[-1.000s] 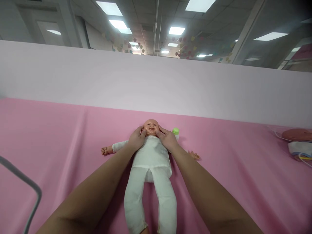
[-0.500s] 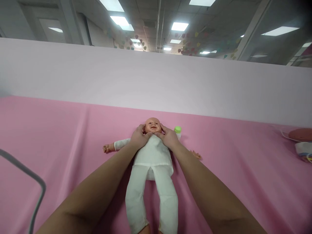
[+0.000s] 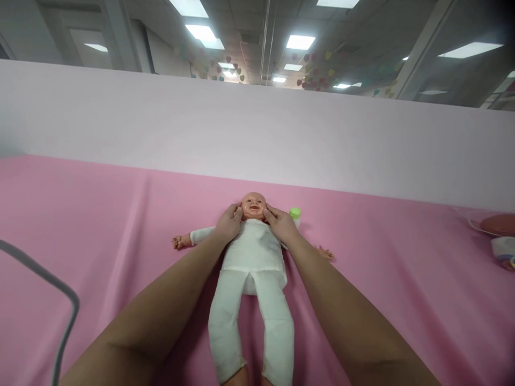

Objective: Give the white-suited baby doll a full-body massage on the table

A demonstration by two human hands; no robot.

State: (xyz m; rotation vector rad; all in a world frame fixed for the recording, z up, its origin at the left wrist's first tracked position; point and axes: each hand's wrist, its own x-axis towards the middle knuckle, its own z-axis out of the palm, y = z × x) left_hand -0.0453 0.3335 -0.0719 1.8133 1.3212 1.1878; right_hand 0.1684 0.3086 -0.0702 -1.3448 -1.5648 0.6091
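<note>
From the head view, the left hand and the right hand lie on either side of a doll, thumbs pressed to its cheeks and the remaining fingers resting along its jaw and shoulders. Neither hand is clenched; both cup the head loosely, with the face showing between them. The doll lies on its back on the pink cloth, head away from the person, legs running back between the two forearms, arms spread out beyond each wrist.

Just past the right hand, close to the doll's head, stands a small bottle with a green cap. In my judgement that is the main hazard: a widening stroke of the right fingers could knock it over. Pressing unevenly might also roll the head to one side, or drag the loose white suit and wrinkle the cloth beneath. Well off to the right lie a pink object and a cable; a grey cable sits by the left forearm.
</note>
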